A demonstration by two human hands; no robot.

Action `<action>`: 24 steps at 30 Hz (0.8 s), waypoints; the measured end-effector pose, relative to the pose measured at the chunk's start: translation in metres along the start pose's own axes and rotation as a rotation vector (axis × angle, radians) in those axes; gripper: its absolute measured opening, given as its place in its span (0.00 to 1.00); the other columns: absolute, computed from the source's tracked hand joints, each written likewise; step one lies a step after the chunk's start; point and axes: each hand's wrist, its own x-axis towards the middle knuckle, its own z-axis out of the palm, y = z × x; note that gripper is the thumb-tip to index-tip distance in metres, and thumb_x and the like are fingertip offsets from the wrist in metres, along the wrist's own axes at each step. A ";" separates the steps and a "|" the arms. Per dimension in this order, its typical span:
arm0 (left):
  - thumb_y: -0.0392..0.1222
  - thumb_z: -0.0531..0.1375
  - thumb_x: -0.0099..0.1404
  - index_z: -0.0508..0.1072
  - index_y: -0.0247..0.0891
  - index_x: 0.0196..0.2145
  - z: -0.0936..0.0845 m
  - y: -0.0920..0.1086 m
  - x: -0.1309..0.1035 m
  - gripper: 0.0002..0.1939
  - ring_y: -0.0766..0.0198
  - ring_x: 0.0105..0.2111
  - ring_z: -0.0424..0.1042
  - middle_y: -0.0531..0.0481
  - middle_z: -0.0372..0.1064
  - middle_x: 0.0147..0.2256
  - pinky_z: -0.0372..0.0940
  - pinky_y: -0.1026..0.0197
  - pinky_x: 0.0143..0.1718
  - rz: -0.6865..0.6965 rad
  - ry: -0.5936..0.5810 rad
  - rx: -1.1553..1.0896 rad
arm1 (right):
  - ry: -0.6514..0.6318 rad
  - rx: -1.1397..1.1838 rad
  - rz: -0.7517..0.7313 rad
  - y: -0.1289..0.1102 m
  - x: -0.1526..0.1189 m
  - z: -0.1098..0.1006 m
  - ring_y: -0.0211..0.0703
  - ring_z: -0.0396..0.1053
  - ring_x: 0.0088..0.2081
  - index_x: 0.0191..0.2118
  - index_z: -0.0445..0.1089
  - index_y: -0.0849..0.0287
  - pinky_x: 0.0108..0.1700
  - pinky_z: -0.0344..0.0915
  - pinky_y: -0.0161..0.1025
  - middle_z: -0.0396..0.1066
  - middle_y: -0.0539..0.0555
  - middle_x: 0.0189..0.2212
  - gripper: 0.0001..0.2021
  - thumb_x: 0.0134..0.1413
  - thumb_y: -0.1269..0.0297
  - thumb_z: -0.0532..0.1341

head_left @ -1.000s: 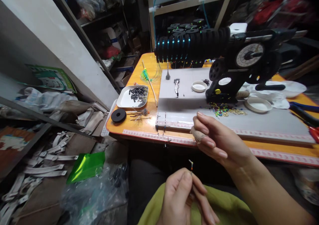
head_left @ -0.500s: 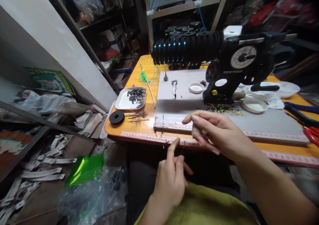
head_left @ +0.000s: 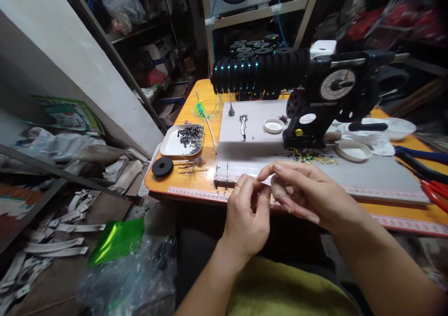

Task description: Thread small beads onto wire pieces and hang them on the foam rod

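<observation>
1. My left hand (head_left: 248, 213) and right hand (head_left: 308, 190) meet in front of me, fingertips just beside or touching one another at the front of the gray board (head_left: 371, 176).
2. My left grip has its fingers curled and the thumb drawn in near them; whether it pinches anything, I cannot tell.
3. My right grip is curled too, forefinger reaching toward my left fingers, a wrap (head_left: 278, 187) around one finger — I cannot tell whether it holds something, as any small piece would be hidden.
4. Nearest to my left hand are two dark strands (head_left: 227, 173), lying over the board's front edge, to its left.
5. Loose colored beads (head_left: 308, 156) lie on the board beyond my right hand, by the foot of a black machine (head_left: 338, 101).
6. Farther left on the orange worktop (head_left: 182, 180), a black spool (head_left: 162, 166) sits near a white tray (head_left: 170, 141) of small dark pieces.
</observation>
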 end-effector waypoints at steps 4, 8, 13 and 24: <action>0.42 0.52 0.72 0.67 0.38 0.31 0.007 0.000 -0.011 0.12 0.61 0.33 0.66 0.49 0.66 0.29 0.60 0.58 0.39 -0.174 -0.050 -0.464 | -0.057 0.243 0.080 0.001 0.006 0.004 0.23 0.51 0.07 0.26 0.64 0.59 0.14 0.55 0.23 0.69 0.47 0.15 0.18 0.59 0.50 0.60; 0.45 0.55 0.70 0.66 0.36 0.32 0.011 0.003 -0.018 0.11 0.67 0.23 0.68 0.55 0.64 0.22 0.62 0.62 0.31 -0.352 -0.137 -1.010 | -0.112 0.333 0.166 -0.002 0.009 0.011 0.27 0.48 0.06 0.24 0.60 0.57 0.12 0.65 0.32 0.63 0.41 0.12 0.18 0.56 0.51 0.61; 0.45 0.57 0.69 0.66 0.34 0.30 0.014 0.003 -0.030 0.13 0.66 0.18 0.72 0.56 0.65 0.19 0.64 0.67 0.22 -0.405 -0.154 -1.185 | -0.091 0.411 0.166 -0.004 0.008 0.013 0.23 0.46 0.06 0.22 0.57 0.58 0.07 0.45 0.19 0.63 0.43 0.11 0.19 0.54 0.55 0.64; 0.44 0.56 0.71 0.69 0.33 0.33 0.023 -0.004 -0.052 0.12 0.67 0.15 0.73 0.57 0.65 0.16 0.62 0.70 0.19 -0.498 -0.134 -1.295 | -0.054 0.350 0.127 -0.004 0.007 0.010 0.22 0.44 0.06 0.23 0.58 0.58 0.08 0.41 0.20 0.62 0.43 0.12 0.19 0.54 0.53 0.64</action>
